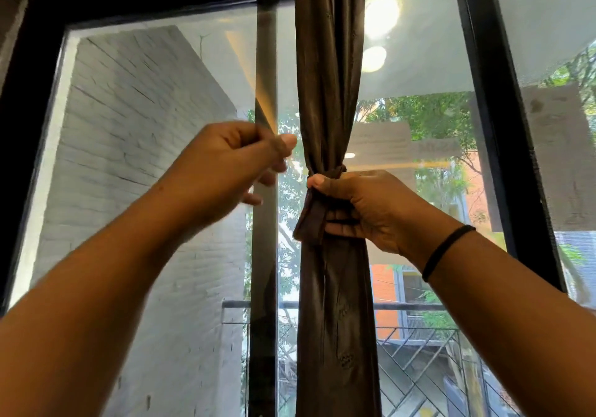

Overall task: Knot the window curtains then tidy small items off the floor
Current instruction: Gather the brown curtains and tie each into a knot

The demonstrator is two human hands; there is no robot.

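Brown curtain (332, 61) bunched, tie band (311, 219) wrapped round middle. Right hand (364, 210) grip clamps band; left hand (232, 161) grip clenched, contents unclear.

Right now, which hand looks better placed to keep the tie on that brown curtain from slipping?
The right hand, probably: it grips the curtain tie wrapped around the bunched brown curtain. The left hand is off to the side, apart from the curtain, fingers curled.

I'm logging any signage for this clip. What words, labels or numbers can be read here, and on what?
None can be read.
Pale sign seen through the window glass, right of the curtain: faint lines of text, too blurred to read.
Paper sheet on the right pane: marks only, nothing can be made out.
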